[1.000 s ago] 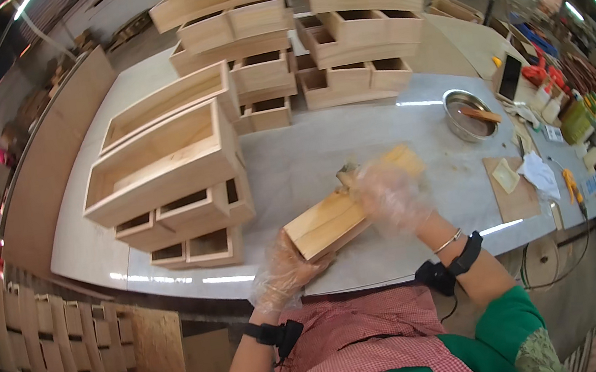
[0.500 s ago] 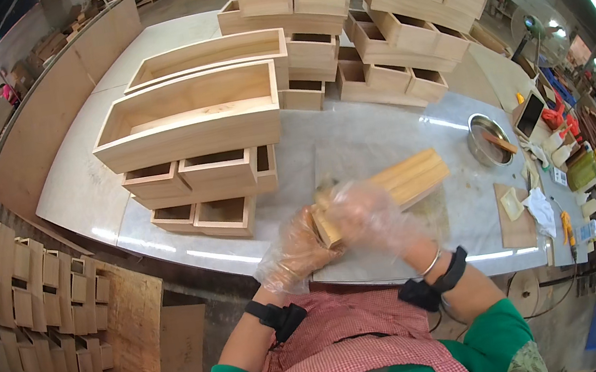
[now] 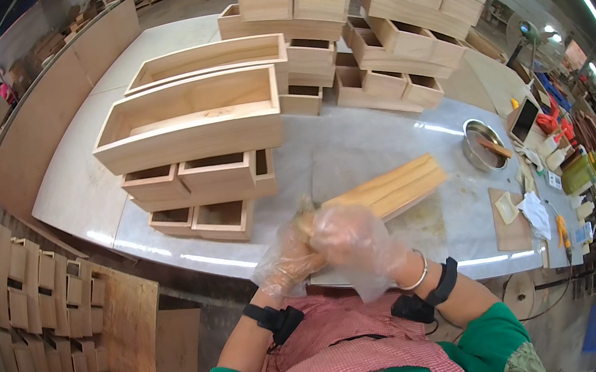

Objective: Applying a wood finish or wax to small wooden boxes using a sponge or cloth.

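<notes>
Both of my hands wear clear plastic gloves and meet over the table near its front edge. My left hand (image 3: 291, 255) is closed around a small wooden piece, now mostly hidden by the hands. My right hand (image 3: 352, 238) is curled over the same spot, its fingers bunched against the left hand; what it holds cannot be made out. Just beyond the right hand lies a long honey-coloured wooden box (image 3: 395, 188), slanting away to the right, smooth face up. Its near end is hidden behind the hands.
Pale wooden boxes (image 3: 191, 142) with drawers are stacked at left; taller stacks (image 3: 399, 40) stand at the back. A metal bowl (image 3: 474, 148) with a wooden-handled tool sits at right, near a white cloth (image 3: 535, 214) and a screwdriver-like yellow tool (image 3: 562, 231). A wooden partition (image 3: 55, 107) runs along the left.
My right hand has moved left and in over the small wooden piece, covering it. My left hand has stayed nearly in place. The long box shows more of its near part.
</notes>
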`<state>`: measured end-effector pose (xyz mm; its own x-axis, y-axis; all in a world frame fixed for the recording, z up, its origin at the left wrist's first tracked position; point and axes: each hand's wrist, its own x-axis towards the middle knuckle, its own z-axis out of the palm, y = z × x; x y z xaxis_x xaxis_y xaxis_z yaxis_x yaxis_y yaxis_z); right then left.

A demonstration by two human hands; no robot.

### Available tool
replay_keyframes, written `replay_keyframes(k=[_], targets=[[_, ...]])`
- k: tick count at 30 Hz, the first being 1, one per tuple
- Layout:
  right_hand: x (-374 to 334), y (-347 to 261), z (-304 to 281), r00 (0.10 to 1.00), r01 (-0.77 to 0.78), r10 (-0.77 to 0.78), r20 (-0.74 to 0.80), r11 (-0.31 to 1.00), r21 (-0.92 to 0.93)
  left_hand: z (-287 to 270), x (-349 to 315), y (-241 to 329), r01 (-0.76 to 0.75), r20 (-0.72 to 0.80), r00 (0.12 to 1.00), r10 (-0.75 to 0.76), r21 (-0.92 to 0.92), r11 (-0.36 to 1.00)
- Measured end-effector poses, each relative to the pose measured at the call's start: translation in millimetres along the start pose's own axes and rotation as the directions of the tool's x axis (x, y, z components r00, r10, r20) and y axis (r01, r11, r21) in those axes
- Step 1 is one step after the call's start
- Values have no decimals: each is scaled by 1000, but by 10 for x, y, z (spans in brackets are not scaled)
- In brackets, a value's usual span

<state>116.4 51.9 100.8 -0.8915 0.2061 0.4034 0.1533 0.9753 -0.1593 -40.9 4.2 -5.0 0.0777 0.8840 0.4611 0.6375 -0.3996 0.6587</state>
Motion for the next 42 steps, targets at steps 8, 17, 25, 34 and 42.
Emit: replay_keyframes(k=[8,17,25,34,42], targets=[[-1307,699,-263,913,-409,370,-174,843,-350,-67,66,239,545,234,829,-508,-133,828],[-576,-92,-108,978,-208,207,-34,976,-62,-72,16,262,465,140,880,-455,-459,757],[-1678,1188,-331,862,-499,427,-272,624,-601,31,-62,110,430,178,897,-404,-154,889],[-1619,1266,-638,616,-782,754,-231,548,-295,-10,22,167,490,260,859,-442,-164,856],[-1492,1238,-1058,527,-85,636,-564,700,709,-278,347,583,213,3,970,-241,-477,853]])
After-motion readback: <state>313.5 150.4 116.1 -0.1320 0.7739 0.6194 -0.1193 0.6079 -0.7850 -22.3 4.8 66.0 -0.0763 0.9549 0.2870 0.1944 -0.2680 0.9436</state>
